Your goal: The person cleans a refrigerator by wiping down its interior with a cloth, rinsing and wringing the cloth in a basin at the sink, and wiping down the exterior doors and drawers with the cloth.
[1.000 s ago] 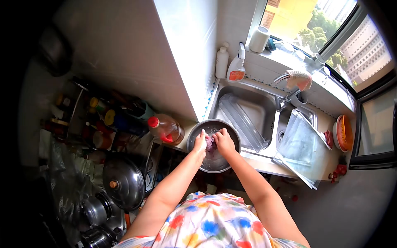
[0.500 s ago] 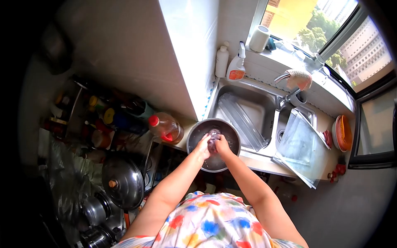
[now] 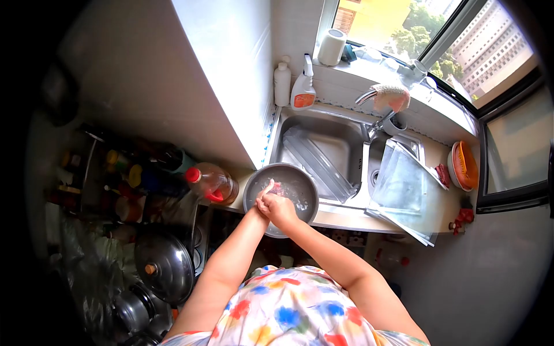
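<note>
A grey metal bowl (image 3: 309, 183) with some clear liquid in it stands at the counter's front edge, left of the sink. Over its near left part my two hands are together. My right hand (image 3: 279, 210) is wrapped across my left hand (image 3: 264, 195), covering much of it. A finger of the left hand points up, away from my body. Just beyond the hands a small reddish piece (image 3: 277, 189) lies in the bowl, partly hidden by them. Drops and wet highlights show on the bowl's inside.
A double sink (image 3: 346, 138) with grey strips (image 3: 317, 164) lies to the right, beneath a tap (image 3: 376, 124). Glass panels (image 3: 404, 193) lean over its right side. A red-capped bottle (image 3: 216, 183) stands left of the bowl. Below left is a dark lid (image 3: 164, 268).
The hands, earlier around a dark purplish wet thing in the bowl's middle, have moved toward its near left side. The right hand is now across the left. The view has shifted right.
</note>
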Demonstrator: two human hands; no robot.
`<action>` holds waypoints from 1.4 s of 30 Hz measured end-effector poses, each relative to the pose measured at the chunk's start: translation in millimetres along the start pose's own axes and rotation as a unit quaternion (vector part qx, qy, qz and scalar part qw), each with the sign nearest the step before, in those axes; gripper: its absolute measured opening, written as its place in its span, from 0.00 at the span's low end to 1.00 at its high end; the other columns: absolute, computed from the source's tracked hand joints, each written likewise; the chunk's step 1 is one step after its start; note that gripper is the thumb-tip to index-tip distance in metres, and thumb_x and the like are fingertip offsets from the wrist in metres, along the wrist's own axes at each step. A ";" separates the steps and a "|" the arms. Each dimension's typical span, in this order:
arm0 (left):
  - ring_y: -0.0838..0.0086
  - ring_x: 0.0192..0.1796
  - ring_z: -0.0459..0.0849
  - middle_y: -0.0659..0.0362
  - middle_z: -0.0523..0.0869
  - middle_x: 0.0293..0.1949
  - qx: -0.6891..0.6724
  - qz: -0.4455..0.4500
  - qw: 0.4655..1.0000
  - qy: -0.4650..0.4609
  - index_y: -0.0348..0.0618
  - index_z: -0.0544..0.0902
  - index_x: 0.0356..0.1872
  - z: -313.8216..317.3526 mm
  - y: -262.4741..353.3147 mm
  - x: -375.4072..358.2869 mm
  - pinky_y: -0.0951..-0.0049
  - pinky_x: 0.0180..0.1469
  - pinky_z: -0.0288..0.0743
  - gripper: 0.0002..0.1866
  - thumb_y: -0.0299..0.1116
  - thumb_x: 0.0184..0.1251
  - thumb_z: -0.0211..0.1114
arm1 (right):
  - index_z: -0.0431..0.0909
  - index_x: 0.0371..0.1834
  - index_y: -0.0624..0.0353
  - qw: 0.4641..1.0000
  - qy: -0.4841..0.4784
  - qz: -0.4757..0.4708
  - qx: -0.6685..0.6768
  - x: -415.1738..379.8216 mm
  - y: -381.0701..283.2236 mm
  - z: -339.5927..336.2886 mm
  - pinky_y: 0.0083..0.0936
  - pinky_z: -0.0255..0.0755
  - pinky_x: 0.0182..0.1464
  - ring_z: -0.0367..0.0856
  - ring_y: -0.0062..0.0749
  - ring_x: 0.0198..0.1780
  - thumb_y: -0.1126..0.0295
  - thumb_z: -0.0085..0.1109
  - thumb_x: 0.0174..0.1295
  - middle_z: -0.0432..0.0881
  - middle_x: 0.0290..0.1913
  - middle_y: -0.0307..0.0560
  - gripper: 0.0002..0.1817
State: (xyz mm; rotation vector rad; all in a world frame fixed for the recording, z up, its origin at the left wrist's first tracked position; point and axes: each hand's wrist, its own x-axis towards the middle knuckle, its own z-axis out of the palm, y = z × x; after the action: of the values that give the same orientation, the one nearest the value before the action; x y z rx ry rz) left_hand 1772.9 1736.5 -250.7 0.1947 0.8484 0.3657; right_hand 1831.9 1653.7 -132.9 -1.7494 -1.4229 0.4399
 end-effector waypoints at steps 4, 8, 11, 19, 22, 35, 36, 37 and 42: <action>0.70 0.30 0.78 0.64 0.77 0.26 -0.081 0.011 0.997 -0.001 0.53 0.74 0.29 13.0 -9.0 -12.3 0.66 0.39 0.75 0.20 0.58 0.67 0.55 | 0.74 0.18 0.54 0.986 0.032 0.016 -0.163 10.3 32.4 9.3 0.40 0.74 0.23 0.80 0.46 0.21 0.57 0.52 0.64 0.79 0.19 0.50 0.19; 0.72 0.32 0.79 0.63 0.79 0.29 0.075 0.071 0.984 0.144 0.50 0.75 0.32 32.3 -2.8 -34.0 0.70 0.40 0.76 0.22 0.58 0.71 0.48 | 0.74 0.28 0.57 0.977 -0.051 0.125 -0.164 15.5 64.9 3.5 0.45 0.73 0.33 0.80 0.53 0.32 0.57 0.48 0.67 0.80 0.29 0.53 0.16; 0.74 0.44 0.78 0.60 0.80 0.41 0.196 0.174 0.957 0.123 0.45 0.73 0.49 23.6 3.0 -32.8 0.73 0.50 0.73 0.16 0.46 0.75 0.47 | 0.74 0.40 0.58 0.978 -0.069 0.145 -0.136 8.7 87.8 9.6 0.46 0.74 0.39 0.79 0.57 0.38 0.60 0.49 0.66 0.76 0.41 0.58 0.12; 0.62 0.72 0.57 0.53 0.56 0.71 0.455 0.231 0.851 0.126 0.55 0.66 0.67 7.9 13.3 -46.5 0.67 0.69 0.57 0.38 0.21 0.49 0.61 | 0.75 0.39 0.61 0.962 -0.184 0.080 -0.187 -1.3 89.5 -1.2 0.41 0.75 0.44 0.79 0.53 0.42 0.76 0.60 0.47 0.73 0.47 0.55 0.14; 0.59 0.72 0.56 0.53 0.55 0.72 0.527 0.276 0.801 0.070 0.56 0.67 0.66 20.8 12.9 -58.3 0.66 0.70 0.56 0.45 0.19 0.38 0.65 | 0.75 0.37 0.62 0.987 -0.123 0.010 -0.105 9.3 75.1 -14.6 0.37 0.74 0.42 0.79 0.49 0.41 0.79 0.60 0.44 0.75 0.41 0.52 0.14; 0.80 0.39 0.78 0.62 0.80 0.38 0.189 0.247 0.941 -0.137 0.41 0.74 0.46 85.0 35.5 -96.3 0.76 0.44 0.72 0.10 0.27 0.64 0.52 | 0.71 0.44 0.50 0.704 -0.032 0.404 0.583 10.8 55.6 -50.1 0.35 0.65 0.53 0.73 0.26 0.46 0.53 0.51 0.63 0.77 0.41 0.37 0.15; 0.81 0.39 0.78 0.62 0.79 0.38 0.192 0.248 0.941 -0.127 0.42 0.74 0.45 88.2 32.8 -95.4 0.77 0.44 0.72 0.09 0.28 0.65 0.54 | 0.71 0.46 0.49 0.689 -0.051 0.431 0.580 9.8 56.2 -42.8 0.37 0.64 0.55 0.73 0.27 0.47 0.47 0.50 0.65 0.77 0.43 0.36 0.19; 0.81 0.38 0.78 0.63 0.79 0.37 0.195 0.250 0.941 -0.117 0.42 0.74 0.43 91.4 29.9 -94.3 0.78 0.43 0.72 0.07 0.29 0.66 0.55 | 0.70 0.56 0.47 0.724 -0.083 0.432 0.531 8.6 57.1 -36.5 0.39 0.62 0.59 0.72 0.31 0.55 0.37 0.47 0.63 0.76 0.52 0.38 0.30; 0.83 0.36 0.76 0.64 0.78 0.34 0.248 0.305 0.916 -0.076 0.44 0.74 0.40 99.4 22.9 -81.8 0.82 0.41 0.73 0.05 0.33 0.69 0.58 | 0.65 0.64 0.47 0.557 -0.195 0.336 0.734 8.9 47.5 -37.5 0.45 0.63 0.64 0.68 0.33 0.64 0.37 0.43 0.65 0.74 0.60 0.40 0.33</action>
State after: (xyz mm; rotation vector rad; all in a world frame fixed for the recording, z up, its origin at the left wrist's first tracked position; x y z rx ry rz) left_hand 1793.7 1723.3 -122.2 0.9641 0.6973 0.7049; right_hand 1891.5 1646.8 -144.7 -0.5689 -0.0763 1.8432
